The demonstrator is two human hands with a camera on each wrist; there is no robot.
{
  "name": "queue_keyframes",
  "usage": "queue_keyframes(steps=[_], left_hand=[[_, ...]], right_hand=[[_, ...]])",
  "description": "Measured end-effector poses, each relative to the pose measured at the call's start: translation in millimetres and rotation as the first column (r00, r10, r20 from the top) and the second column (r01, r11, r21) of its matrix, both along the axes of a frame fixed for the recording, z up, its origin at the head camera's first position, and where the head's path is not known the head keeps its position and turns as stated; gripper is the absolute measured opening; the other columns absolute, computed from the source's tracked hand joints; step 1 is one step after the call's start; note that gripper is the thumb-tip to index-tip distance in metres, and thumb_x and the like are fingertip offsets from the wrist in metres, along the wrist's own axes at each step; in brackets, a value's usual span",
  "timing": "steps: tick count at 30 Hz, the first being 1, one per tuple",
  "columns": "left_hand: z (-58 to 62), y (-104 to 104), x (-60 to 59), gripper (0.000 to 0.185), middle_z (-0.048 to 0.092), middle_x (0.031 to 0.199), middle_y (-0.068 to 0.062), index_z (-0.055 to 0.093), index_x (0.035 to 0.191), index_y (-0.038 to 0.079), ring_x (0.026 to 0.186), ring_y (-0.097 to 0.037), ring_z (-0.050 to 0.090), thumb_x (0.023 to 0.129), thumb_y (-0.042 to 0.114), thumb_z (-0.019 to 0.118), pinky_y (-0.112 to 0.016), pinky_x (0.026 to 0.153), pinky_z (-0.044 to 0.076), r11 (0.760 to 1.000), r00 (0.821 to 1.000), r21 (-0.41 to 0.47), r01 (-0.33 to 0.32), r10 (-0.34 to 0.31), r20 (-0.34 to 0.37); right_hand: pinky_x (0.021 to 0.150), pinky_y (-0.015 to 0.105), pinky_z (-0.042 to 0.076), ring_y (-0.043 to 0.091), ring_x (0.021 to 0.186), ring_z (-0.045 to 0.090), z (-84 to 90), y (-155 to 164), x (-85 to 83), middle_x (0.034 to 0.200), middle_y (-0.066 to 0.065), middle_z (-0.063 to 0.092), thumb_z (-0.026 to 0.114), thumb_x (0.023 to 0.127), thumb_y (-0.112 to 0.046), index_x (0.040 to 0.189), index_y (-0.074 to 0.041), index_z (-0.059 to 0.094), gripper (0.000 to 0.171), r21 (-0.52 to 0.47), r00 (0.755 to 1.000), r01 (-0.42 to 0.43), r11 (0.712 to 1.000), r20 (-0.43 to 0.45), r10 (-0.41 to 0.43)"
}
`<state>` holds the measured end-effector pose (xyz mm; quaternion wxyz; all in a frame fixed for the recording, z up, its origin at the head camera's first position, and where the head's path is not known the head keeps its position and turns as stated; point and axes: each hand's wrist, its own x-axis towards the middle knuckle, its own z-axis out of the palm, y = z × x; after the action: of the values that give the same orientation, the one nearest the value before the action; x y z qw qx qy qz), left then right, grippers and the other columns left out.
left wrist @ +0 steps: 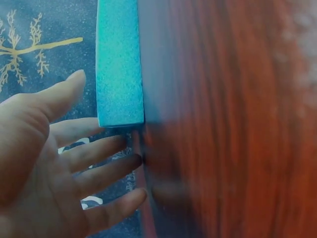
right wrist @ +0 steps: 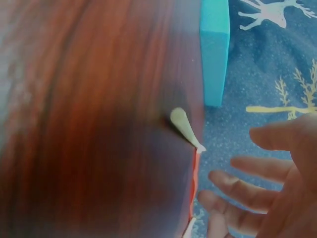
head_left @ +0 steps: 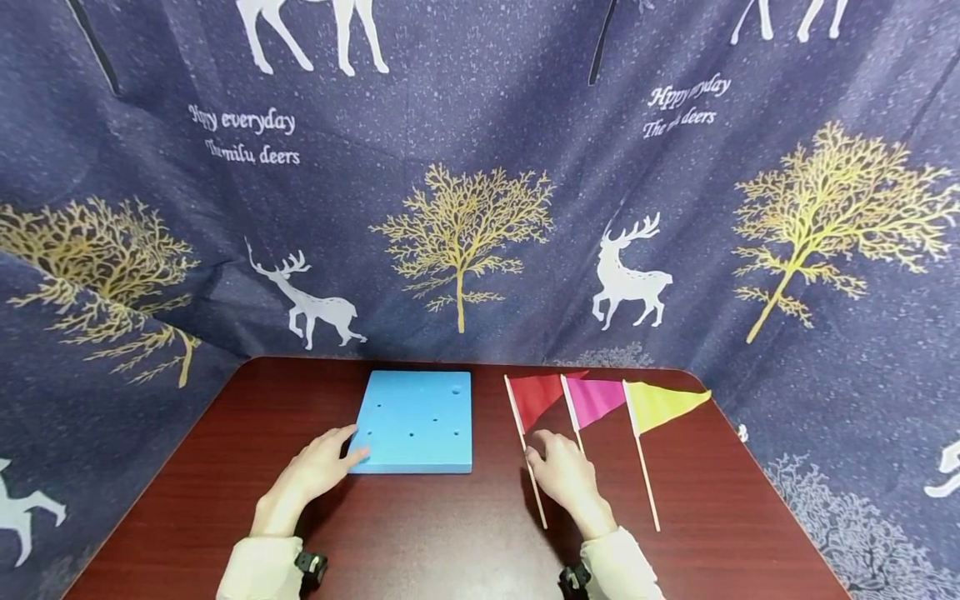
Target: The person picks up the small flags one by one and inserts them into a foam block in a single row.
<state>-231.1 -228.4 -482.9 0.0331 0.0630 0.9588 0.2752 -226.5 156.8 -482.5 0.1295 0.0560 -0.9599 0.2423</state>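
A blue foam block with several small holes lies flat on the dark red table. My left hand rests beside its near left corner, fingers straight and spread, the tips touching the block's edge. In the left wrist view that left hand is open. Three small flags on thin sticks lie to the right: red, pink and yellow. My right hand hovers over the red flag's stick, between it and the pink one. In the right wrist view the fingers are spread and hold nothing.
A dark blue cloth printed with deer and golden trees hangs behind and on both sides of the table. Bare wood lies in front of the block and between my two hands. The table's rounded corners are at the far left and far right.
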Motion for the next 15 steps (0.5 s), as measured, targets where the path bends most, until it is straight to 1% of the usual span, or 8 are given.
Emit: queue_keyframes(steps=[3, 7, 11, 15], left_hand=[[0.9, 0, -1.1, 0.067, 0.044, 0.142, -0.03, 0.044, 0.144, -0.001, 0.129, -0.049, 0.041, 0.096, 0.042, 0.06, -0.065, 0.096, 0.035, 1.0, 1.0, -0.01, 0.007, -0.007, 0.009], [2.1, -1, -3.1, 0.064, 0.046, 0.14, -0.028, 0.046, 0.143, -0.001, 0.127, -0.047, 0.044, 0.095, 0.037, 0.064, -0.063, 0.095, 0.038, 1.0, 1.0, 0.011, 0.012, -0.013, 0.014], [1.9, -3, -4.8, 0.061, 0.053, 0.135, -0.026, 0.048, 0.142, 0.002, 0.122, -0.045, 0.05, 0.094, 0.034, 0.066, -0.06, 0.092, 0.041, 0.999, 1.0, 0.032, 0.009, -0.01, 0.026], [0.9, -5, -6.3, 0.058, 0.058, 0.127, -0.026, 0.05, 0.14, 0.002, 0.114, -0.043, 0.056, 0.093, 0.031, 0.068, -0.058, 0.088, 0.044, 0.999, 1.0, 0.046, 0.016, -0.017, 0.025]], right_hand=[[0.069, 0.057, 0.05, 0.036, 0.093, 0.067, -0.1, -3, -2.8, 0.102, 0.01, 0.07, 0.067, 0.088, -0.025, 0.111, -0.011, 0.07, 0.027, -0.007, 1.0, -0.002, 1.0, 0.026, 0.002], [0.069, 0.053, 0.051, 0.036, 0.088, 0.068, 0.7, -4, -7.8, 0.098, 0.009, 0.071, 0.067, 0.087, -0.024, 0.107, -0.012, 0.07, 0.023, -0.002, 0.998, -0.019, 1.0, 0.066, 0.019], [0.066, 0.05, 0.05, 0.034, 0.083, 0.067, 1.4, -4, -14.2, 0.092, 0.008, 0.07, 0.067, 0.086, -0.023, 0.098, -0.015, 0.07, 0.015, 0.012, 0.992, -0.03, 0.999, 0.127, 0.029], [0.066, 0.049, 0.05, 0.035, 0.082, 0.066, 1.0, -5, -20.0, 0.089, 0.009, 0.069, 0.068, 0.084, -0.022, 0.094, -0.015, 0.068, 0.012, 0.02, 0.985, -0.023, 1.0, 0.173, 0.019]])
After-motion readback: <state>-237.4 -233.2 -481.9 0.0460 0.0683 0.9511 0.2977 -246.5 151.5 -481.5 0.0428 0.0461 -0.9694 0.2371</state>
